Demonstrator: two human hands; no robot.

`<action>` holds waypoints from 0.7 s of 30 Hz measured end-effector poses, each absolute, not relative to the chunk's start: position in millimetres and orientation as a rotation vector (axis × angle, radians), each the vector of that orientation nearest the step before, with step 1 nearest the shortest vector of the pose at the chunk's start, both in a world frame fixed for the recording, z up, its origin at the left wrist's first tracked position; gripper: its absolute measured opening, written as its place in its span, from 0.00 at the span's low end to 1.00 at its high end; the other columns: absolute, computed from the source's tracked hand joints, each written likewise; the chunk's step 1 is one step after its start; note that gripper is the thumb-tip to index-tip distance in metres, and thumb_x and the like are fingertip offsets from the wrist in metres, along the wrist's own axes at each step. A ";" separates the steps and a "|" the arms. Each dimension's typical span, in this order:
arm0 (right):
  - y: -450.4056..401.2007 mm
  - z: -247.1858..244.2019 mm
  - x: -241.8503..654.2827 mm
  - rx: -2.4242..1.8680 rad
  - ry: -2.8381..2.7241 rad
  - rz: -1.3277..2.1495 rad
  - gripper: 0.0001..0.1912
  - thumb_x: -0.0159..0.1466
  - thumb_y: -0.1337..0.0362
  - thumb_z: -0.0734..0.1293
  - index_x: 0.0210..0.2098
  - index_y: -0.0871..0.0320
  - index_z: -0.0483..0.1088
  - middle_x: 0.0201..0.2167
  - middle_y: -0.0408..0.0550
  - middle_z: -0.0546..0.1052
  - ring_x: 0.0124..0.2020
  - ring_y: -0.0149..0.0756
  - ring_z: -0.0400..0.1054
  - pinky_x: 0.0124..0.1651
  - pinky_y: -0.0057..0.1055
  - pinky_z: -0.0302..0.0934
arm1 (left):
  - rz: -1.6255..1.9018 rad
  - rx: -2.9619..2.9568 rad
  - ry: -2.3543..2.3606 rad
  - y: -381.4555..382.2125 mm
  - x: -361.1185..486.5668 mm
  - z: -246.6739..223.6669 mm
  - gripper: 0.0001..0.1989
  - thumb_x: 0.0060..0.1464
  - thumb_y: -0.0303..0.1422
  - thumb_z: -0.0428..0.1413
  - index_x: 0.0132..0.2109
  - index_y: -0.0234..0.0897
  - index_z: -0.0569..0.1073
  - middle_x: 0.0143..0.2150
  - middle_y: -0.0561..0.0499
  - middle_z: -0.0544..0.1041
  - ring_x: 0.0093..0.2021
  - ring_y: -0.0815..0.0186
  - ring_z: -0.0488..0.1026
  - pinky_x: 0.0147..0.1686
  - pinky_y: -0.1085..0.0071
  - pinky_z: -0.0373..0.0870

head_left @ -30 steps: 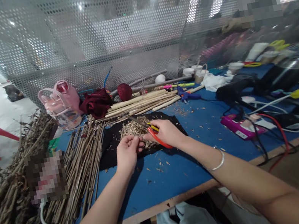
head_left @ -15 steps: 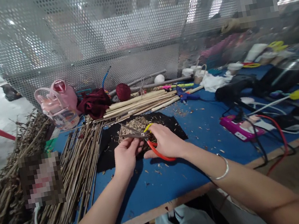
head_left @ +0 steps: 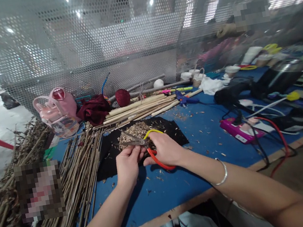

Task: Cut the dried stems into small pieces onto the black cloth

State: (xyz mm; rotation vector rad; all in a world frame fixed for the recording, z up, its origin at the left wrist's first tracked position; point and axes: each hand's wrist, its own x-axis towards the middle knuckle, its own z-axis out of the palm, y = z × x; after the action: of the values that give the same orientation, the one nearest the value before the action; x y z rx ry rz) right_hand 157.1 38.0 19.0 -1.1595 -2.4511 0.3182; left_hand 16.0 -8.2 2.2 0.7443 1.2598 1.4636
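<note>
My right hand (head_left: 166, 149) is closed around scissors (head_left: 145, 142) with one yellow and one red handle. The dark blades are spread a little and point left, just above the fingertips of my left hand (head_left: 127, 167). Those fingers are pinched together; what they hold, if anything, is too small and hidden to name. Beneath and beyond both hands, a heap of small, light brown chopped bits (head_left: 136, 129) lies on a black cloth (head_left: 173, 130). Stray bits are scattered over the blue tabletop (head_left: 201, 163).
Long dry stems (head_left: 75, 178) cover the left side. Behind the cloth lie peeled pale sticks (head_left: 139, 108), a dark red yarn ball (head_left: 123, 97) and a blue glue gun (head_left: 185, 98). A pink bottle (head_left: 58, 114) stands back left. A magenta power strip (head_left: 239, 131) with cables sits right.
The camera view has shifted slightly, moving the scene a little left and down. My hands keep the same hold, and the scissor blades are still apart.
</note>
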 end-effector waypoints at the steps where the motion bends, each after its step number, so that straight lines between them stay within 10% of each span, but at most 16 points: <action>1: 37.7 17.6 156.3 -1.182 -2.450 0.346 0.32 0.45 0.40 0.68 0.36 0.60 0.61 0.31 0.50 0.70 0.34 0.41 0.65 0.36 0.34 0.56 | 1.467 0.747 1.260 -8.6 16.3 2.7 0.13 0.39 0.38 0.61 0.29 0.31 0.76 0.28 0.48 0.77 0.27 0.70 0.72 0.31 0.75 0.68; 21: 37.3 6.2 148.4 -1.575 -2.534 0.367 0.33 0.48 0.34 0.60 0.35 0.58 0.64 0.33 0.54 0.76 0.36 0.46 0.71 0.33 0.32 0.58 | 1.446 0.683 1.264 -1.2 8.5 -8.7 0.16 0.36 0.39 0.62 0.31 0.30 0.75 0.28 0.48 0.76 0.27 0.70 0.71 0.30 0.74 0.68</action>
State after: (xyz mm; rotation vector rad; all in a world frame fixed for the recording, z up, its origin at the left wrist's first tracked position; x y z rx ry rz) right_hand 148.4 37.3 6.2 -1.5754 -2.5343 0.3671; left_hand 8.5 -1.2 -8.7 0.6829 1.2638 1.4462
